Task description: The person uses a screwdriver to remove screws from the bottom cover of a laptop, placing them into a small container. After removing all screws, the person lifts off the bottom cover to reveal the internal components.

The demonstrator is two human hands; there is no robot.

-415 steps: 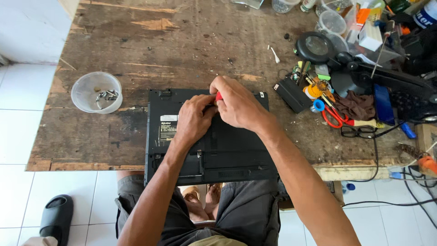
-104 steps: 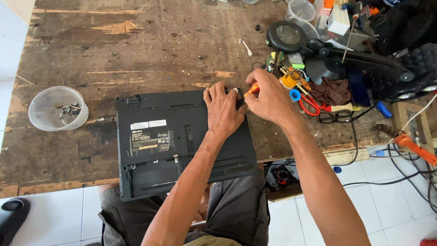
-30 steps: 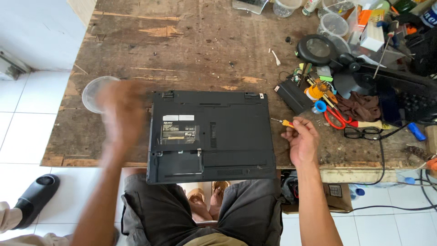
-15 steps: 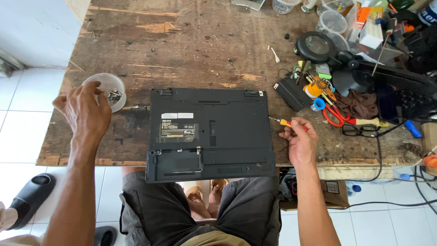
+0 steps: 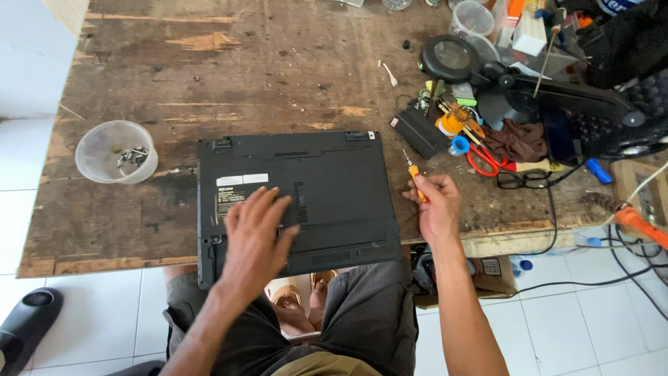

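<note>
I'm seeing the left hand [image 5: 254, 233] lying flat, palm down, on the black laptop [image 5: 334, 188], fingers [image 5: 268, 202] spread apart and extended, gripping nothing, tips resting near the white labels [image 5: 235, 189] and the vent slots. The laptop is lying upside down, bottom panel facing up, on the worn wooden table [image 5: 229, 76], its near edge hanging over the table edge above the person's lap.

The right hand [image 5: 435, 209] is sitting on the table just beside the laptop's right edge, fingers curled together and clamping a small screwdriver with an orange-yellow handle [image 5: 416, 182]. Its thin shaft is pointing up and away from the person, tip clear of the laptop.

A clear plastic cup [image 5: 115, 152] holding loose screws is standing well apart to the left of the laptop. To the right I'm looking at clutter: red-handled scissors [image 5: 483, 157], black-framed glasses [image 5: 523, 179], a round magnifier [image 5: 451, 57], a dark rag [image 5: 516, 139]. A black sandal [image 5: 28, 324] is lying on the white tiled floor at lower left.
</note>
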